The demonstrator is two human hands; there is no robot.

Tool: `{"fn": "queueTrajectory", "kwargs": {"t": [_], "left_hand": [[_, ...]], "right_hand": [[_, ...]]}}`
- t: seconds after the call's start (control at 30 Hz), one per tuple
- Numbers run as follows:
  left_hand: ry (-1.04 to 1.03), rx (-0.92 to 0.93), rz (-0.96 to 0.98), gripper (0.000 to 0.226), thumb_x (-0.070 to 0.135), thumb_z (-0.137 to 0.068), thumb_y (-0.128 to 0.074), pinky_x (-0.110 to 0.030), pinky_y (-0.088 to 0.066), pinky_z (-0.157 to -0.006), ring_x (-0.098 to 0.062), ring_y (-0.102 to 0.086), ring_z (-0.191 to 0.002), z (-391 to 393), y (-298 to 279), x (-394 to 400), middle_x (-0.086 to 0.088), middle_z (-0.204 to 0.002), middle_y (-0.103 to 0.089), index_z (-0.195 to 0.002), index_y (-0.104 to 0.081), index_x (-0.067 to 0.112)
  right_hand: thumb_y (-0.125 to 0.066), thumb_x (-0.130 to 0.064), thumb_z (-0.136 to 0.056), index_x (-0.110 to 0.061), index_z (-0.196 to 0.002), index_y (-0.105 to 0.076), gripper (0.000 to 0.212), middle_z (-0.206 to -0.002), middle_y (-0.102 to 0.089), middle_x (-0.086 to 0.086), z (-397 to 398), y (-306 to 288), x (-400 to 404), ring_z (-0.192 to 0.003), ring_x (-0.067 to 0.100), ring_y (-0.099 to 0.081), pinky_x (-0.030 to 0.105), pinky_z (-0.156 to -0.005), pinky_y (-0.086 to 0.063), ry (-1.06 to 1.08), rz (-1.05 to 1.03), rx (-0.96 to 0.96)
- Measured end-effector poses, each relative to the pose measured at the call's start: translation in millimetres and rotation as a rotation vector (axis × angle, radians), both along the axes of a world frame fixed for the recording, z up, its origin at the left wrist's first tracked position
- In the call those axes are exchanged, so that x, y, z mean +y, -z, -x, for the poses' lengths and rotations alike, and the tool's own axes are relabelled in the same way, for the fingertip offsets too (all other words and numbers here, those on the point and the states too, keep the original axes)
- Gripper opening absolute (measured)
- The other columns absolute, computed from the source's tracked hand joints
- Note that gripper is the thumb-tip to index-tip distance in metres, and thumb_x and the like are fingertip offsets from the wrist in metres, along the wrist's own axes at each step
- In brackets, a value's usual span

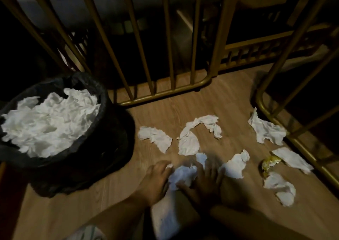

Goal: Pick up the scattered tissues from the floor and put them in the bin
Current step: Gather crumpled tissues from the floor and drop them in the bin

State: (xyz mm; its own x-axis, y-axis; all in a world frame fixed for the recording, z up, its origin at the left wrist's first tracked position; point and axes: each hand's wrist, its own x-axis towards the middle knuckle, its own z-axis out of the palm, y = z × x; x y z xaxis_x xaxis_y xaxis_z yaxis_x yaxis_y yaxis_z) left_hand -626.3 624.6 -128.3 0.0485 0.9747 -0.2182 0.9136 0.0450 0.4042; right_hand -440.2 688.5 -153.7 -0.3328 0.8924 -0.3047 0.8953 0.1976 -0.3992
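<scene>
Wood-grain flooring (229,100) is filling the lower half of the head view, with gold metal railings (165,95) standing along its far and right edges and darkness lying behind them. At the left a black-lined bin (102,100) is sitting on the floor, already holding a heap of white tissues (49,124) up near its rim. Both hands are reaching down to the floor near the bottom centre: the left hand (156,179) is lying beside a crumpled tissue (183,175), its fingertips touching the paper, and the right hand (205,181) is pressing on the same tissue with fingers spread (motion blur is hiding whether either hand is actually pinching it). More tissues are lying scattered beyond and to the right: one (156,138) nearest the bin, a curled one (194,135) beside it, one (235,164) just right of the right hand, one (266,129) against the right railing, and two more (291,159) (280,188) flanking a crumpled gold wrapper (269,164).
</scene>
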Motion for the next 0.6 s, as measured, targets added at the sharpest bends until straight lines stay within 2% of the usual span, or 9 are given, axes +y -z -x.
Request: {"fn": "queueTrajectory", "kwargs": {"t": [0.07,0.13,0.2,0.27,0.33,0.4,0.5,0.57,0.6], "left_hand": [[-0.152,-0.113,-0.116,0.047,0.028,-0.084,-0.046,-0.033,-0.038,-0.104,-0.025,-0.052,-0.122,-4,14,-18,-0.006,-0.131,-0.054,-0.13,-0.053,0.018],[-0.339,-0.162,-0.181,0.041,0.024,-0.083,-0.046,-0.024,-0.037,-0.099,-0.013,-0.051,-0.116,-9,19,-35,0.003,-0.122,-0.056,-0.122,-0.059,0.022],[-0.507,-0.263,-0.256,0.036,0.015,-0.081,-0.047,-0.021,-0.039,-0.095,-0.006,-0.051,-0.108,-15,21,-45,0.007,-0.113,-0.058,-0.113,-0.061,0.026],[-0.679,-0.4,-0.32,0.031,0.007,-0.084,-0.047,-0.021,-0.045,-0.088,0.002,-0.055,-0.097,-19,16,-44,0.006,-0.102,-0.061,-0.103,-0.059,0.03],[-0.814,-0.464,-0.34,0.026,0.008,-0.093,-0.045,-0.027,-0.049,-0.082,0.0,-0.059,-0.089,-13,14,-32,0.005,-0.093,-0.063,-0.097,-0.059,0.029],[-0.933,-0.507,-0.312,0.021,0.025,-0.098,-0.04,-0.034,-0.053,-0.079,-0.016,-0.064,-0.086,-5,8,-11,0.0,-0.088,-0.066,-0.092,-0.061,0.023],[-0.919,-0.41,-0.263,0.036,0.034,-0.098,-0.035,-0.04,-0.055,-0.076,-0.023,-0.063,-0.078,4,-4,30,-0.006,-0.081,-0.065,-0.084,-0.062,0.014],[-0.816,-0.285,-0.277,0.033,0.034,-0.098,-0.044,-0.033,-0.05,-0.081,-0.024,-0.062,-0.085,7,-10,58,-0.01,-0.089,-0.065,-0.088,-0.064,0.009],[-0.794,-0.255,-0.283,0.034,0.038,-0.095,-0.052,-0.031,-0.046,-0.085,-0.027,-0.06,-0.093,8,-9,72,-0.013,-0.098,-0.065,-0.094,-0.066,0.006]], "right_hand": [[-0.049,-0.071,-0.079,-0.015,-0.136,-0.049,0.079,-0.144,-0.043,0.021,-5,0,-2,-0.135,0.041,-0.039,0.055,-0.111,-0.029,-0.102,0.015,0.143],[-0.041,-0.061,-0.085,-0.007,-0.129,-0.055,0.071,-0.139,-0.047,0.022,-9,-3,0,-0.131,0.04,-0.043,0.051,-0.108,-0.035,-0.178,0.064,0.222],[-0.028,-0.071,-0.087,-0.001,-0.117,-0.06,0.083,-0.125,-0.057,0.021,-9,-11,1,-0.118,0.037,-0.053,0.043,-0.099,-0.042,-0.186,0.112,0.293],[-0.019,-0.08,-0.083,-0.004,-0.108,-0.066,0.092,-0.112,-0.064,0.019,-9,-10,8,-0.105,0.033,-0.06,0.042,-0.091,-0.048,-0.108,0.007,0.319],[-0.025,-0.077,-0.082,-0.01,-0.105,-0.069,0.083,-0.109,-0.067,0.016,-10,-14,20,-0.102,0.031,-0.064,0.046,-0.091,-0.051,0.023,-0.107,0.319],[-0.031,-0.069,-0.082,-0.01,-0.108,-0.069,0.075,-0.109,-0.068,0.015,-10,-17,29,-0.102,0.03,-0.064,0.045,-0.092,-0.05,0.073,-0.087,0.367],[-0.049,-0.04,-0.086,-0.01,-0.102,-0.071,0.04,-0.101,-0.069,0.013,-21,-28,41,-0.093,0.026,-0.065,0.037,-0.085,-0.051,0.097,-0.119,0.424],[-0.045,-0.041,-0.086,-0.01,-0.085,-0.072,0.041,-0.088,-0.069,0.009,-39,-31,49,-0.081,0.021,-0.064,0.04,-0.078,-0.053,0.089,-0.18,0.445],[-0.041,-0.045,-0.086,-0.01,-0.08,-0.071,0.047,-0.085,-0.068,0.009,-47,-31,54,-0.08,0.024,-0.063,0.043,-0.08,-0.052,0.089,-0.197,0.434]]}}
